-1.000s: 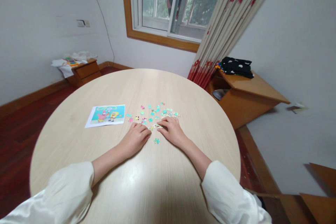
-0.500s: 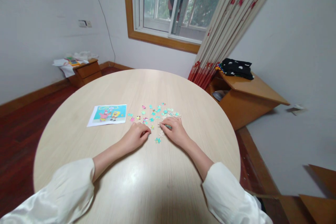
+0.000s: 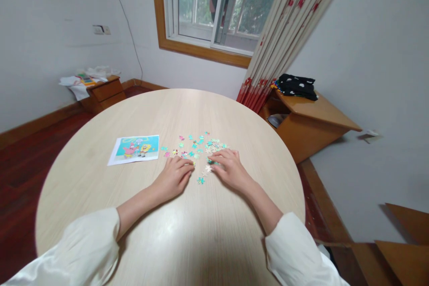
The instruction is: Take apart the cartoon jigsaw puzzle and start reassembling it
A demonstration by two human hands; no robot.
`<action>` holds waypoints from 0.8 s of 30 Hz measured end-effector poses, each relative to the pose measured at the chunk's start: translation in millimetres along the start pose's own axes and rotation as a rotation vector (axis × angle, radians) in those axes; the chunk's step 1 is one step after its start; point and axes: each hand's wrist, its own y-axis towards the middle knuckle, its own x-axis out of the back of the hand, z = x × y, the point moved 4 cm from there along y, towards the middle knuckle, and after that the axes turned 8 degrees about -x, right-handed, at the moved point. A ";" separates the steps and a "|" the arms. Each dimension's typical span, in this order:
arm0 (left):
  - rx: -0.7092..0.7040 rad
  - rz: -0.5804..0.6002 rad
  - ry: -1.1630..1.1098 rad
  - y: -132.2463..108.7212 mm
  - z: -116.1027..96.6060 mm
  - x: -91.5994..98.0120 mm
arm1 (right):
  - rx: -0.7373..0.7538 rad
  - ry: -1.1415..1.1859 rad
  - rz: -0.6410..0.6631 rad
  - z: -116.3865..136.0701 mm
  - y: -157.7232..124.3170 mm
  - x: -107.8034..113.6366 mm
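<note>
Small jigsaw puzzle pieces (image 3: 195, 145), teal, pink and pale, lie scattered on the round table. My left hand (image 3: 174, 175) rests at their near left side, its fingers stretched and the thumb apart. Its fingertips are beside a yellowish piece (image 3: 194, 164), partly covered. On the right, my right hand (image 3: 231, 167) hovers low over the pieces with thumb and fingers spread. A teal piece (image 3: 210, 161) shows under its fingertips; whether they touch it I cannot tell. Between the hands, nearer to me, lie pale pieces (image 3: 207, 170) and a teal-and-yellow piece (image 3: 200, 181).
A printed cartoon picture (image 3: 136, 149) lies flat on the wooden table (image 3: 167, 241), left of the pieces. Behind the table are a window (image 3: 217, 9) and a long curtain (image 3: 288, 18). A wooden cabinet (image 3: 311, 120) with dark cloth on top stands at the right.
My right hand has opened its pinch and drawn slightly right, and a teal piece shows below its fingers. My left hand's fingers have straightened from a curled pinch. The view has shifted slightly.
</note>
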 end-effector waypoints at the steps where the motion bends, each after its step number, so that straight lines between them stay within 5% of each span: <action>1: -0.012 0.028 0.005 2.1 -3.9 -0.7 | 0.013 -0.006 0.043 0.2 -3.9 -1.5; 8: -0.028 0.143 0.035 20.8 -27.0 -17.1 | -0.003 0.006 0.126 0.8 -6.0 -17.0; 18: 0.172 0.042 -0.059 33.8 -14.8 -22.9 | 0.037 -0.060 0.068 1.4 -3.0 -16.0; 24: 0.200 0.056 -0.074 36.5 -13.5 -20.8 | -0.198 0.183 0.099 -7.2 -0.9 -15.4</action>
